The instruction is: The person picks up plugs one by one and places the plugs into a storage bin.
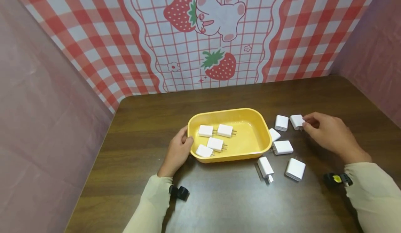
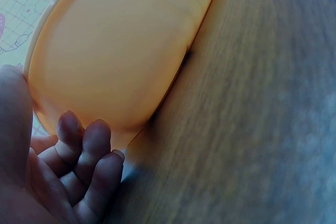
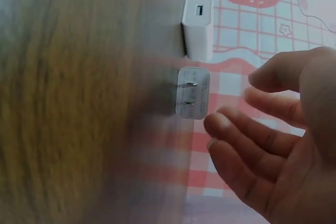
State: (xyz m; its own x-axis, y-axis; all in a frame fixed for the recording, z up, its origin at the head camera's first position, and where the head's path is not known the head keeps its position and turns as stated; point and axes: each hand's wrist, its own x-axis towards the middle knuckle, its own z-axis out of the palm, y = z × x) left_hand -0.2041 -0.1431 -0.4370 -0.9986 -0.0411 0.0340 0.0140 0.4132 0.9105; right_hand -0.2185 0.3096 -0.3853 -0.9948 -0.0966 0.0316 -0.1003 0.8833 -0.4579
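My left hand [image 1: 176, 152] grips the left end of a yellow plastic bin [image 1: 249, 137], thumb at the rim. In the left wrist view its curled fingers [image 2: 97, 142] lie against the bin's outer wall. Several white charger plugs lie in the bin's left half, one of them a white charger [image 1: 205, 131] near the back. My right hand [image 1: 327, 132] is at the right end of another white charger [image 1: 296, 122] on the table. In the right wrist view that charger's two prongs [image 3: 191, 84] show, and a gap stands between thumb and fingers, with nothing held.
More white chargers lie right of the bin: one charger [image 1: 281, 123] at the back, a charger [image 1: 283, 147] by the bin's corner, a charger [image 1: 265, 167] in front and a charger [image 1: 295, 169] nearer me. A strawberry-print cloth [image 1: 216, 41] hangs behind the wooden table [image 1: 138, 139].
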